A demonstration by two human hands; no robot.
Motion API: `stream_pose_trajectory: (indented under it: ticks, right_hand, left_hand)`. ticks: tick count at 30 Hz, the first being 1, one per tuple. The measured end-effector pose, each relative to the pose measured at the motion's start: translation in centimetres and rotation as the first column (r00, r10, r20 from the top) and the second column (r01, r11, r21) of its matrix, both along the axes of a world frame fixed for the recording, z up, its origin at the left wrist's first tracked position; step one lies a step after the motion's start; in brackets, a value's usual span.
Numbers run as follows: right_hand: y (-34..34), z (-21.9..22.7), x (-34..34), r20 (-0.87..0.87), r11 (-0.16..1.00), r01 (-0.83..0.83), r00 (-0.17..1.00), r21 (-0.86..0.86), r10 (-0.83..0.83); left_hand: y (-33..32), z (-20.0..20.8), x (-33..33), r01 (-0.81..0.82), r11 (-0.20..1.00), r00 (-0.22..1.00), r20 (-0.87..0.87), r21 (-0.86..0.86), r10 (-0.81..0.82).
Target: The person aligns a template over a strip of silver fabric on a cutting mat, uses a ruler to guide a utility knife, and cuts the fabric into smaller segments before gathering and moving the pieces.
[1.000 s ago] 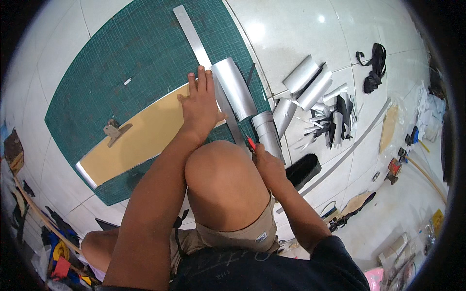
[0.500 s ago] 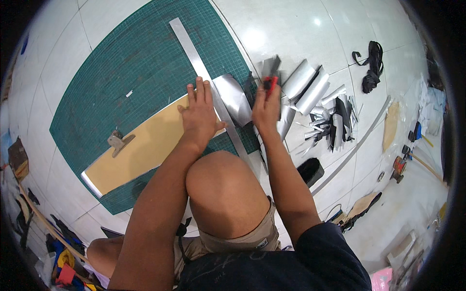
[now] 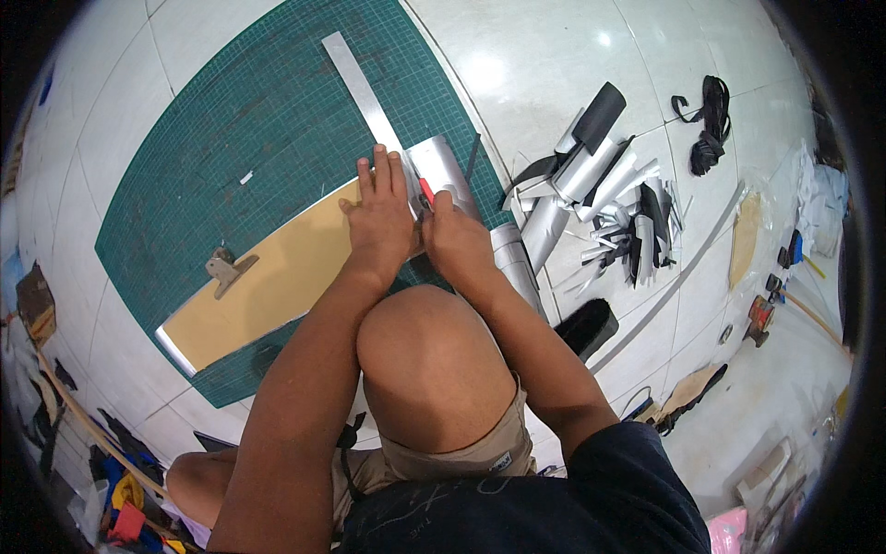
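Brings the right hand (image 3: 459,242) back from over the scraps at the mat's right edge to just beside the left hand (image 3: 380,226), wrapped around a red cutter (image 3: 426,191), and leaves a dark curled offcut (image 3: 600,115) atop the silver scraps (image 3: 637,231) on the tiled floor (image 3: 517,55). Keeps the left hand flat and splayed over the right end of the tan panel (image 3: 277,268), beside the steel ruler (image 3: 365,88), on the green cutting mat (image 3: 231,120). Points the cutter toward the curled silver sheet (image 3: 443,166) along the ruler's right side.
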State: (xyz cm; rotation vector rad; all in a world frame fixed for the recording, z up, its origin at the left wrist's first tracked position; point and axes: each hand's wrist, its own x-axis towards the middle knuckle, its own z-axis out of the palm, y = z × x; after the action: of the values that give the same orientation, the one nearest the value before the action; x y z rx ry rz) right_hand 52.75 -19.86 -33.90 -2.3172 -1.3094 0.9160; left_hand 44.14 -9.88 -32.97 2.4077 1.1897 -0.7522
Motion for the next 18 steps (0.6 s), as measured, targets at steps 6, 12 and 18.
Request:
stream_pose_trajectory:
  ticks: [6,12,18]
  right_hand:
    - [0.1,0.5,0.2,-0.003,0.999,0.021,1.000,-0.039,-0.022]
    - [0.6,0.4,0.4,0.021,0.995,-0.019,1.000,-0.098,0.021]
    - [1.9,1.5,1.3,-0.014,0.983,-0.100,0.995,-0.156,0.099]
  left_hand:
    - [0.1,0.5,0.1,0.016,1.000,1.000,-0.023,-0.017,-0.017]
    - [0.1,0.4,0.1,0.026,0.999,0.999,-0.029,-0.033,-0.027]
    - [-0.3,-0.8,-0.3,0.055,0.993,0.997,0.039,0.107,-0.060]
